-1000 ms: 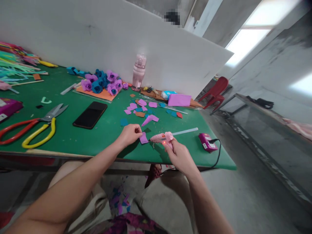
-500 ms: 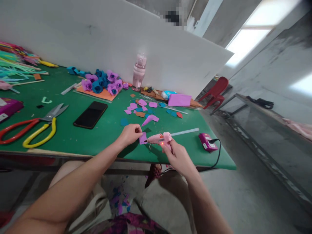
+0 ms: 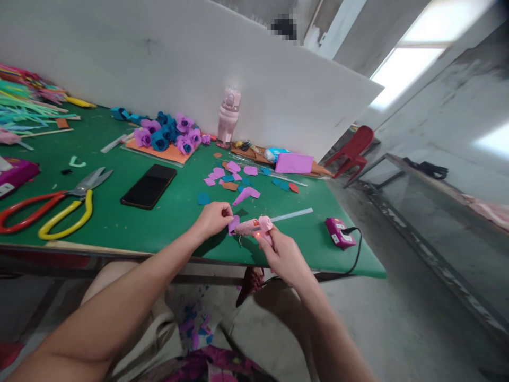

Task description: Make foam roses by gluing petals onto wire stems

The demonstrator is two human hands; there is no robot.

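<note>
Centre frame | left fingers pinch purple paper at upper left | right fingers grip pink glue gun, tip leftward at paper's lower end

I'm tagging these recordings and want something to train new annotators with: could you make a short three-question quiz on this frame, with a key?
1. Multiple choice. What does the right hand hold?
A) a paintbrush
B) a pink glue gun
C) a hammer

2. True or false. In the picture, the black phone lies between the scissors and the left hand.

3. Fill in the missing colour. The glue gun's tip points toward a ____ piece at the left hand.

Key: 1. B; 2. True; 3. purple.
</note>
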